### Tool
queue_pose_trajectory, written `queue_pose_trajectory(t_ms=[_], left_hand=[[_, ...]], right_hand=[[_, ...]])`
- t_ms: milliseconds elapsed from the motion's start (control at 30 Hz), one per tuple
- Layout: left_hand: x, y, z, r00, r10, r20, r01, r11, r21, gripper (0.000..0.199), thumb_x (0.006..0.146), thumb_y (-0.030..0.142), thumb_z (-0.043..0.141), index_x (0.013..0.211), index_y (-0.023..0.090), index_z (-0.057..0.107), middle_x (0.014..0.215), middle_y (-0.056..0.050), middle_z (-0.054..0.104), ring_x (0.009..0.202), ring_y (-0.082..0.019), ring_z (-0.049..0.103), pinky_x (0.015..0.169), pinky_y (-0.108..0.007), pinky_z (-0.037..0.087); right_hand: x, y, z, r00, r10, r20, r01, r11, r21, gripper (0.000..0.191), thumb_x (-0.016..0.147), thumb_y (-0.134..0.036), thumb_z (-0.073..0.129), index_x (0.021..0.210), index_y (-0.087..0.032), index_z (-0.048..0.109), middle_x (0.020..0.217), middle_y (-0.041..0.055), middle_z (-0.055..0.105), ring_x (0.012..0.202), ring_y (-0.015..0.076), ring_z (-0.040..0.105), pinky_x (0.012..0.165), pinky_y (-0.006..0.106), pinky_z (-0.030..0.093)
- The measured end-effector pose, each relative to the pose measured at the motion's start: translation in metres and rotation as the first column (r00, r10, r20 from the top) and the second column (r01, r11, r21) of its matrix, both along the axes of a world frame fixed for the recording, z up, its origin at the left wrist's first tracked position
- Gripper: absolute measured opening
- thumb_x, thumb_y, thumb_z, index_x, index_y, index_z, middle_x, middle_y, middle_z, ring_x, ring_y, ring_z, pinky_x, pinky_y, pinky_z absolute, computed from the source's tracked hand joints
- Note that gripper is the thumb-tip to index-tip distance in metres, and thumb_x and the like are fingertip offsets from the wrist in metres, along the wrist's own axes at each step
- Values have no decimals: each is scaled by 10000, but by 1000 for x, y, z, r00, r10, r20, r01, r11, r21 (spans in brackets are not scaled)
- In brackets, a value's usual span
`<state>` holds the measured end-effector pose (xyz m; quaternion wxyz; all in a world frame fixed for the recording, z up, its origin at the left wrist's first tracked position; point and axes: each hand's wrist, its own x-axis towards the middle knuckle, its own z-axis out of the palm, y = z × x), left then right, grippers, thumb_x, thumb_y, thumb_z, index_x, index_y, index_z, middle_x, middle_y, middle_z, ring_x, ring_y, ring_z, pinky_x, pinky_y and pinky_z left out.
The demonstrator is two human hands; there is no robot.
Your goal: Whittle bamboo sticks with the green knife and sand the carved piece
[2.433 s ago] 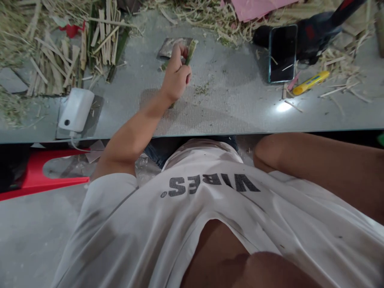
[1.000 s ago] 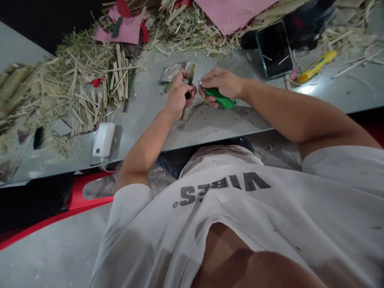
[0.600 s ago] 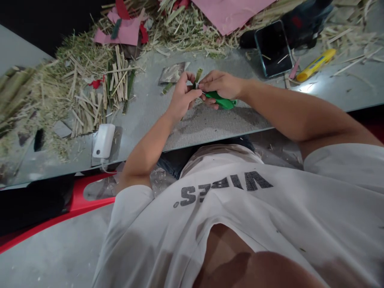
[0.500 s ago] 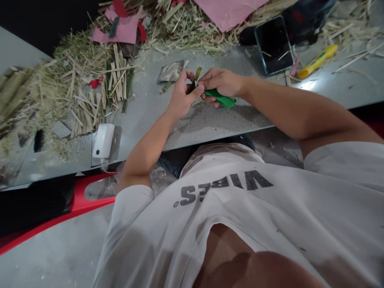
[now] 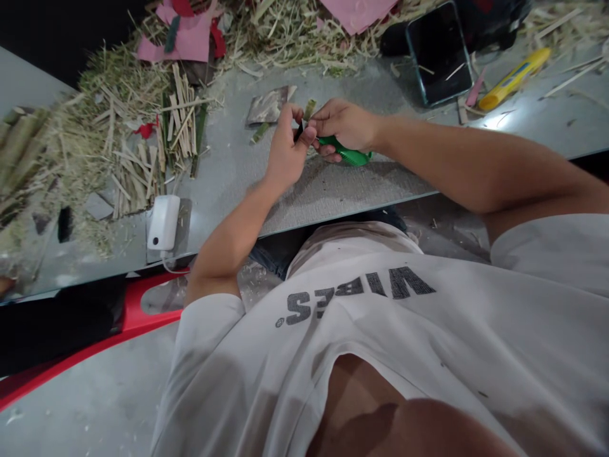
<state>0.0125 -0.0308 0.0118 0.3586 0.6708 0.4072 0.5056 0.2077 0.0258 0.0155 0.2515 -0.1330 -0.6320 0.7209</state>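
My left hand (image 5: 287, 150) is closed, pinching a short green plant stalk (image 5: 309, 108) whose upper end sticks up between the two hands. My right hand (image 5: 346, 125) wraps round a green-handled knife (image 5: 354, 155), its handle pointing right and toward me. The fingertips of both hands meet at the stalk, and they hide most of the blade. Just beyond my left hand lies another short stalk piece (image 5: 259, 132), beside a crumpled grey-brown packet (image 5: 269, 105).
Split sticks (image 5: 183, 120) and a heap of plant shavings (image 5: 102, 95) cover the left side. A white power bank (image 5: 163, 222) sits by the front edge. On the right lie a phone (image 5: 440, 54) and a yellow box cutter (image 5: 515, 79). Pink paper (image 5: 359, 13) rests at the back.
The camera view has shifted slightly. Both hands keep their hold on the stalk and knife, and the green handle has tilted a little.
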Motion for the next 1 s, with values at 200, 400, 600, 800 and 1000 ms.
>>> queue_pose_trajectory(t_ms=[200,400,600,800,1000], left_hand=[[-3,4,2,1000,1,-21,-2,999,-51,593,1034,855,775,1005,341,479,925,-15,549,891,-268,608,864,-432,507],[-1,-3,4,997,-56,-50,54,998,-30,508,1082,780,744,1024,348,484,1038,-18,580,786,-270,722,763,-445,595],[-3,15,-19,998,-18,-57,27,986,162,608,1121,905,638,1019,340,438,856,14,580,682,-260,676,687,-426,536],[-10,36,-43,998,7,-60,4,983,184,709,1041,1035,638,1063,348,462,855,35,549,682,-214,581,706,-403,451],[-19,47,-47,998,15,-68,-3,985,175,700,998,1050,665,1021,374,482,840,7,552,728,-266,522,759,-436,439]], right_hand=[[-2,-2,-2,999,-41,-27,41,999,-6,405,1265,-331,672,927,-130,573,614,-19,428,493,114,424,424,195,499],[5,0,1,999,36,24,-35,998,-48,281,1164,-138,702,905,-121,595,611,-9,449,500,116,427,414,193,484],[-1,-5,2,999,-47,16,49,995,-91,296,1172,-134,656,888,-122,575,696,17,476,507,106,418,392,196,474],[-11,-12,0,988,-151,25,153,981,-116,299,1130,-154,712,875,-123,558,696,8,469,501,105,426,376,195,485],[-17,-17,1,973,-232,13,232,964,-127,288,1163,-81,522,880,-132,536,722,13,477,493,107,409,351,183,450]])
